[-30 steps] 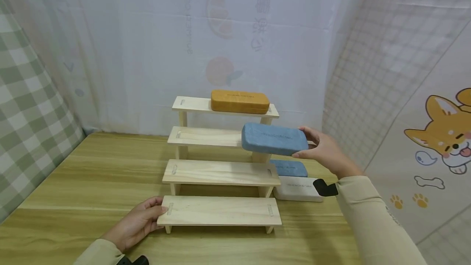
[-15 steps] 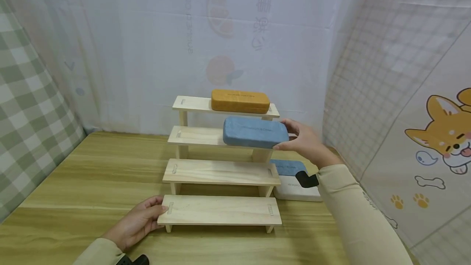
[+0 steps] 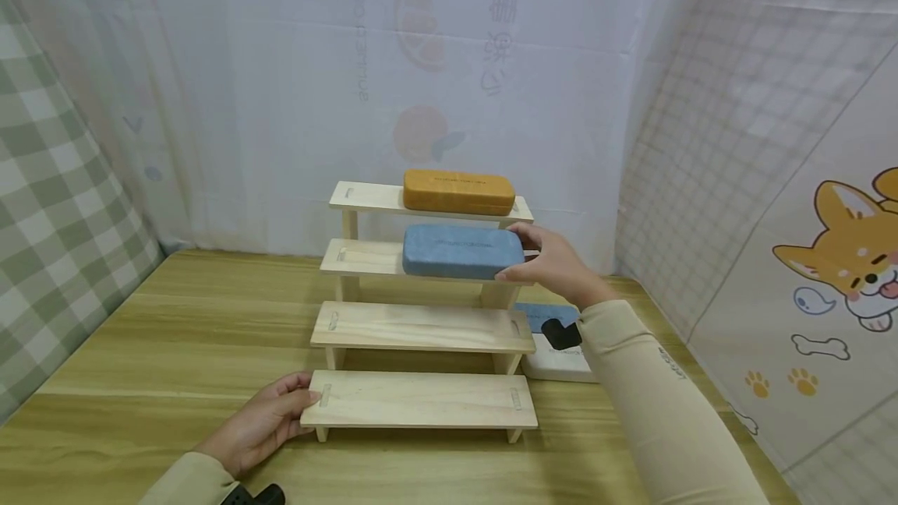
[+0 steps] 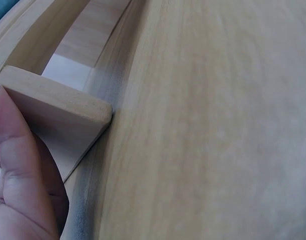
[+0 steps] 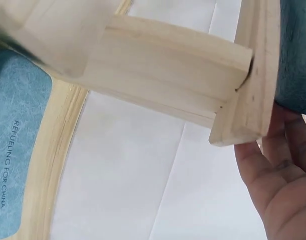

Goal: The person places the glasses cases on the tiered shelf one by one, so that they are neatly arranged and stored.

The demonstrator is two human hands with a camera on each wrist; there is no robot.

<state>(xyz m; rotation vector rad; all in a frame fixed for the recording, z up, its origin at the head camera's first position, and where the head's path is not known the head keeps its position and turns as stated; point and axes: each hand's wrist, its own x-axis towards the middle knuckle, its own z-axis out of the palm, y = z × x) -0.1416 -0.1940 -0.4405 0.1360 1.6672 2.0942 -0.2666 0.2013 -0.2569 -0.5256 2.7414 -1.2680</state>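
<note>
A four-step wooden display stand (image 3: 421,326) stands on the table. My right hand (image 3: 550,263) grips the right end of a blue glasses case (image 3: 461,252), thumb at the front and fingers behind, on the second step from the top. In the right wrist view my right hand (image 5: 288,185) is at the shelf end, close under the blue case (image 5: 297,55). My left hand (image 3: 263,423) holds the left end of the lowest step, thumb on top. The left wrist view shows a finger of my left hand (image 4: 20,175) against the stand's leg (image 4: 57,102).
An orange glasses case (image 3: 458,193) lies on the top step. On the table (image 3: 175,349) right of the stand are another blue case (image 3: 543,316) and a white case (image 3: 554,361), partly hidden by my right wrist. A white curtain (image 3: 281,100) hangs behind.
My right hand has carried the blue glasses case leftward and brought it down onto the second step from the top. The left hand has stayed on the lowest step.
</note>
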